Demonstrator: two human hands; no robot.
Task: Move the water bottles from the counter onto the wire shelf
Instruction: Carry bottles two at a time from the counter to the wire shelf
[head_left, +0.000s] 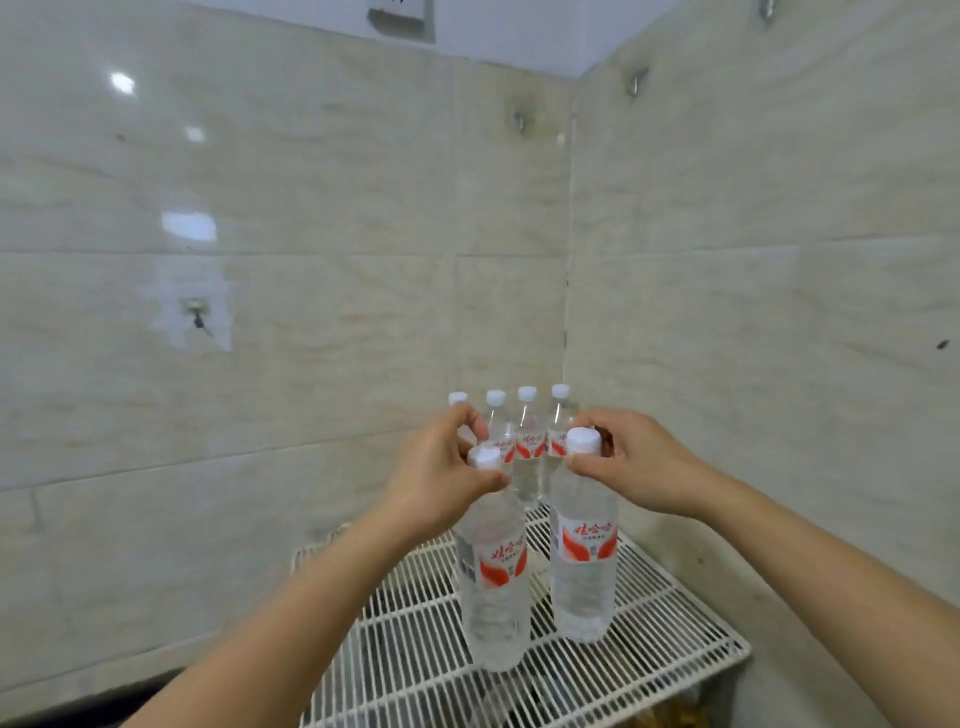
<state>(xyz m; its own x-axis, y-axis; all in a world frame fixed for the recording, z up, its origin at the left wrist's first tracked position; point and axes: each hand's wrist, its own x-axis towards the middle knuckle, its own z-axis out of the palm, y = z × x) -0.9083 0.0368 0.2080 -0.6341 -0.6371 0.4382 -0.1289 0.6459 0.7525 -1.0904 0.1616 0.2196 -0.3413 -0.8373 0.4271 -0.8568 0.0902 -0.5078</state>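
Note:
Two clear water bottles with white caps and red labels stand on the white wire shelf (649, 644). My left hand (441, 483) grips the neck of the left bottle (493, 587) just under its cap. My right hand (639, 462) holds the neck of the right bottle (584, 577) the same way. Both bottles are upright with their bases on or just above the wires. Behind them, a row of several more bottles (527, 447) stands at the back of the shelf against the wall, partly hidden by my hands.
The shelf sits in a corner of two marbled tile walls (311, 312). Small metal hooks (521, 120) stick out of the walls higher up, and one hook (196, 312) is at the left. Bare wire shelf shows in front of the bottles.

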